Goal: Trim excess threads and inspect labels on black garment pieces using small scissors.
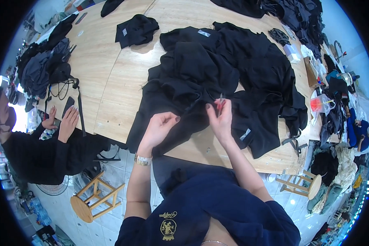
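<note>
Black garments lie heaped on the wooden table in front of me. Over the near edge of the black garment [172, 96] closest to me, my left hand [160, 128] is closed in a pinch, apparently on its cloth. My right hand [221, 121] is closed around a small pair of red-handled thread snips [221, 104], metal tips pointing away from me. Its thumb and forefinger are close to the same garment; whether they also grip a thread or cloth is too small to tell. A small pale label [245, 134] shows on the black piece right of my hand.
The wooden table [119, 90] carries a separate folded black piece [137, 30] at the back. At left sits a co-worker [41, 151], hands on the table edge near a phone [68, 105]. Wooden stools [95, 197] stand on the floor. A white box [291, 53] lies at right.
</note>
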Tool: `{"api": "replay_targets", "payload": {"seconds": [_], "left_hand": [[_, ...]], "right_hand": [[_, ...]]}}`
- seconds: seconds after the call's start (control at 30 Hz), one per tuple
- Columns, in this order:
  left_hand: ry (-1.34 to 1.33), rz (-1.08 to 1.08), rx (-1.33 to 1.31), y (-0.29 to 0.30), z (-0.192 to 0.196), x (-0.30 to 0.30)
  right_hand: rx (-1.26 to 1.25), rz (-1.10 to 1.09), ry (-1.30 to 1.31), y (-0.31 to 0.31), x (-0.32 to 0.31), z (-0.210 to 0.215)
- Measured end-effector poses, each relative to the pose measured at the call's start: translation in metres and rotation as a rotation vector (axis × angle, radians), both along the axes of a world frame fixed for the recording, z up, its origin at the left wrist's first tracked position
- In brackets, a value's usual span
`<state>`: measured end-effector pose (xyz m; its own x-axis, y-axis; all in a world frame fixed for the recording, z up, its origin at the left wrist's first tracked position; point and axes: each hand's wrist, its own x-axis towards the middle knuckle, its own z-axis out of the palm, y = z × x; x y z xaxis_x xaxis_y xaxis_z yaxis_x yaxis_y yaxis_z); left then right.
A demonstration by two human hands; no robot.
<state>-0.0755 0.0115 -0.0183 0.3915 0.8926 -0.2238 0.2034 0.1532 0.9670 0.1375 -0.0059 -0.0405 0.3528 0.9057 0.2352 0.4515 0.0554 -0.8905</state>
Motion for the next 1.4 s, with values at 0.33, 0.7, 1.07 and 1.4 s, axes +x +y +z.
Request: {"api": "replay_targets", "payload": {"seconds": [0.33, 0.7, 1.07, 1.4], "left_hand": [[-0.192, 0.109, -0.015, 0.016, 0.006, 0.007], [-0.287, 0.076, -0.141, 0.0, 0.025, 0.003], [-0.205, 0.267, 0.076, -0.021, 0.039, 0.018], [-0.011, 0.356, 0.23, -0.032, 0.039, 0.027]], "right_hand": [[-0.15, 0.495, 0.542, -0.003, -0.03, -0.001], [-0.059, 0.417, 0.398, -0.006, -0.033, 0.009], [-0.149, 0.454, 0.41, -0.019, -0.038, 0.04], [-0.173, 0.38, 0.366, -0.022, -0.043, 0.047]]}}
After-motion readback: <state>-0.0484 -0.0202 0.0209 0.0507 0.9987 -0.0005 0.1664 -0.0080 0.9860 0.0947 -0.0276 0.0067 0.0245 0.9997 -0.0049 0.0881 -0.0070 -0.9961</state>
